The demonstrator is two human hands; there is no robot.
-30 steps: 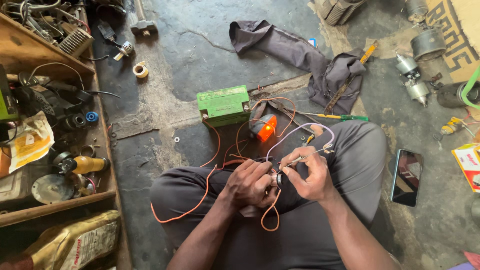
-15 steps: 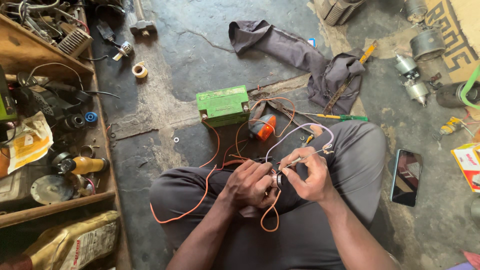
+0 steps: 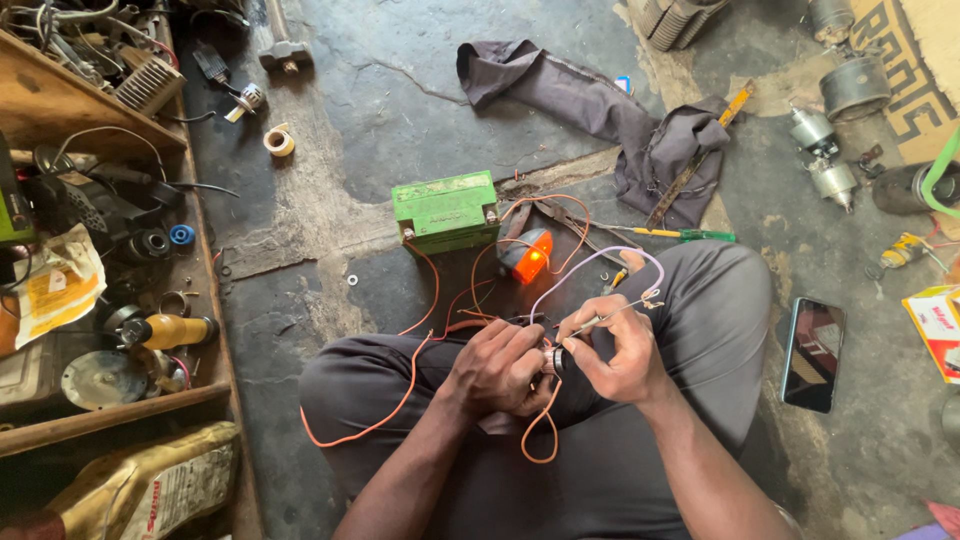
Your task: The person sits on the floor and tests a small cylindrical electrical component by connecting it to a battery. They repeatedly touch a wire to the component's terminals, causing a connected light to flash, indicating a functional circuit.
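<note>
The floor (image 3: 400,90) is cracked grey concrete, with a shelf (image 3: 60,110) of parts along one side and a dark cloth (image 3: 600,110) lying further out. The person sits cross-legged on it, lap filling the lower middle of the view. Just beyond the knees stands a green battery (image 3: 445,210), orange wires (image 3: 415,370) trailing from it back over the lap. Beside the battery lies an orange lamp (image 3: 527,256), glowing, so the circuit seems already live; the joining at the hands looks unfinished. A phone (image 3: 812,352) rests beside one knee. The left hand (image 3: 497,368) has its fingers closed round a small metal part (image 3: 552,360) above the lap. The right hand (image 3: 617,352) pinches a thin probe (image 3: 615,315) against that part, a pale wire (image 3: 600,262) looping above it.
</note>
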